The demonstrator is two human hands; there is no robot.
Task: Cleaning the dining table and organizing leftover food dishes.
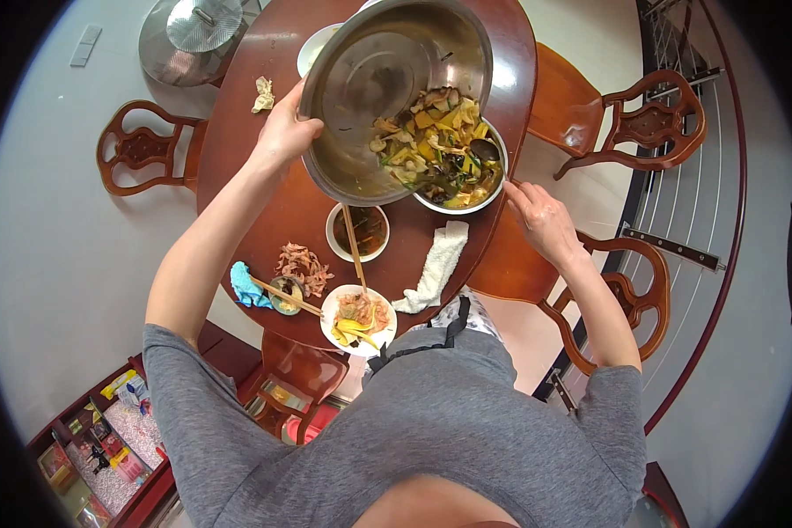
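My left hand (287, 129) grips the rim of a large stainless steel basin (376, 72) on its left side. The basin is tilted to the right over a white-rimmed bowl (459, 210). Cooked food (429, 145) with mixed vegetables lies along the basin's low side and fills the bowl. In the food rests the dark head of a serving spoon (484, 150). My right hand (541, 218) holds its handle at the bowl's right rim; most of the handle is hidden.
On the wooden table (290, 191) stand a soup bowl (360, 254) with chopsticks (353, 241), a plate of scraps (358, 320) and a small cup (286, 295). Shrimp shells (303, 267), a white towel (439, 264) and a blue cloth (247, 285) lie nearby. Wooden chairs (567, 99) surround it.
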